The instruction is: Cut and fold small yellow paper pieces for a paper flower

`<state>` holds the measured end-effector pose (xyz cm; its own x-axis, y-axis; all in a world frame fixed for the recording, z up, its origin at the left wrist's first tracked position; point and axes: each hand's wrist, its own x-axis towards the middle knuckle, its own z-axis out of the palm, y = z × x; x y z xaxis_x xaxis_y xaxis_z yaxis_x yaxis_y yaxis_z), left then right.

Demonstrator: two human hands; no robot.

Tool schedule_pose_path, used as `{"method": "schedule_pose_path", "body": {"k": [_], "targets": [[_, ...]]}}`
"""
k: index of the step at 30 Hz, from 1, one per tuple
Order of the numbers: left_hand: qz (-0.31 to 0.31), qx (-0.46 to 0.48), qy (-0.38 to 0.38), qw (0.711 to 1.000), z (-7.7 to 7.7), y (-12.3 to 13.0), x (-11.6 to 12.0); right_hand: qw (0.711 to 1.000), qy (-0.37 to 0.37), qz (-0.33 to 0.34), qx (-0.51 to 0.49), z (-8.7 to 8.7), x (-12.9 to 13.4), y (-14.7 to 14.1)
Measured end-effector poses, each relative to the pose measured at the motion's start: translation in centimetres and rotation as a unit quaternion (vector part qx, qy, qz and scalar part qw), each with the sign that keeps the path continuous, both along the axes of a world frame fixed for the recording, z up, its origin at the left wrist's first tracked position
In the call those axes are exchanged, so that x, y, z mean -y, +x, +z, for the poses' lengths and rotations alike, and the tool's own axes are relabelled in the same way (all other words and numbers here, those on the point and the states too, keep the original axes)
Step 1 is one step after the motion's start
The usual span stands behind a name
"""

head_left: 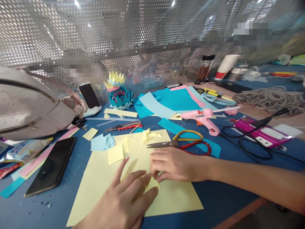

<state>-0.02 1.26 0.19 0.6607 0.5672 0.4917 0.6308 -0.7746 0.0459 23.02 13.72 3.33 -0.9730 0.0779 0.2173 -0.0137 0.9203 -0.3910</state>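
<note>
A large pale yellow sheet [95,187] lies on the blue table. My left hand [130,197] rests on it with its fingers spread, their tips on a small yellow paper piece [149,184] mostly covered by the hands. From the right, my right hand [172,163] has its fingers curled and pinched on the edge of that same small piece. Beyond the hands are a yellow square [116,154], folded yellow bits [150,135], light blue squares [103,142] and scissors with yellow and red handles [178,143].
Behind stand a layered paper crown shape [120,97] and an upright phone [89,95]. A pink glue gun [202,118], purple power strip [262,132] and black cable lie right. Left are a black phone [52,165], snack packet [26,151] and bag [30,105]. A red cutter [124,126] lies mid-table.
</note>
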Motion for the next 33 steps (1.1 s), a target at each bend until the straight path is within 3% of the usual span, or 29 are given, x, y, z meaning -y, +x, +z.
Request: {"method": "schedule_pose_path", "body": {"k": [7, 19, 27, 33], "targets": [[0.003, -0.001, 0.005, 1.000, -0.2, 0.0, 0.1, 1.000, -0.018, -0.013, 0.009, -0.2, 0.1, 0.0], [-0.005, 0.004, -0.004, 1.000, 0.0, -0.1, 0.1, 0.991, -0.132, -0.019, 0.020, 0.1, -0.3, -0.5], [0.001, -0.006, -0.003, 1.000, 0.2, 0.1, 0.0, 0.995, -0.092, -0.023, 0.014, -0.3, 0.1, -0.7], [-0.008, -0.047, -0.012, 0.999, 1.5, 0.2, 0.0, 0.996, -0.075, -0.044, 0.021, -0.4, 0.5, -0.8]]}}
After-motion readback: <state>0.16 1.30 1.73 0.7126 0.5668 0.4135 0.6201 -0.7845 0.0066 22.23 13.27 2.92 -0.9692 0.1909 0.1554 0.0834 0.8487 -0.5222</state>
